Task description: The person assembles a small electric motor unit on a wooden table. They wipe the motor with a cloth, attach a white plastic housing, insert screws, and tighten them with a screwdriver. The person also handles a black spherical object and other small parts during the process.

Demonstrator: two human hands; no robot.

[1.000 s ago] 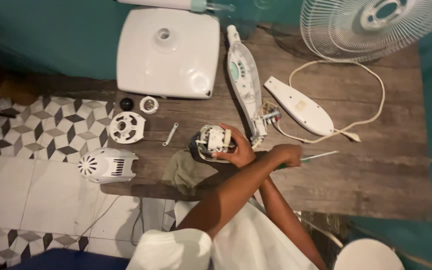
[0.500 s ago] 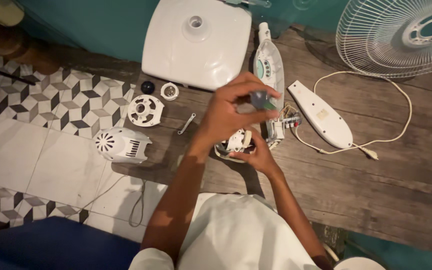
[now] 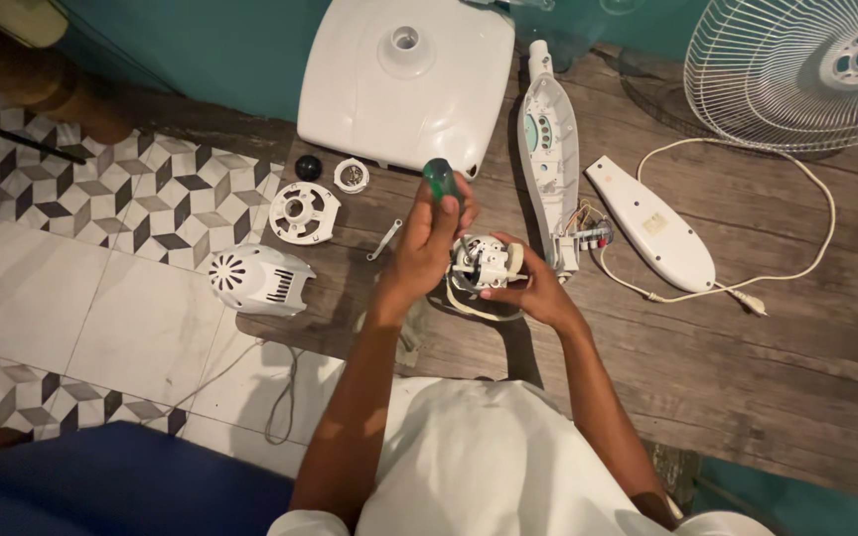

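The person's left hand (image 3: pixel 429 243) is closed around a screwdriver with a green handle (image 3: pixel 440 181), held nearly upright with the handle end towards the camera and the shaft pointing down at the small fan motor (image 3: pixel 484 263); the tip itself is hidden behind the fingers. The right hand (image 3: pixel 533 288) is curled around the motor from the right side, gripping it and steadying it on the wooden worktop (image 3: pixel 747 367), just in front of the person's lap. To do this step well, the driver should probably stay in line with the screw — straight down, not leaning — while the right hand keeps the motor from turning or sliding, and its fingers stay clear of the tip. The loose wires at the motor look easy to snag, so a firm, quiet hold seems wiser than force. Both forearms reach forward from the white-clad body; the left is bent so the wrist sits above the motor, the right lies lower and comes in from the side. Around the work lie the parts of a taken-apart fan: a large white base (image 3: pixel 404 84) beyond the hands, a long stand shell (image 3: pixel 548 149) with its cover (image 3: pixel 652 223) and cord (image 3: pixel 806 238) to the right, a rear motor housing (image 3: pixel 255 280) on the tiled floor edge to the left, a round white plate (image 3: pixel 303 211), and the wire grille (image 3: pixel 806 69) at the far right.
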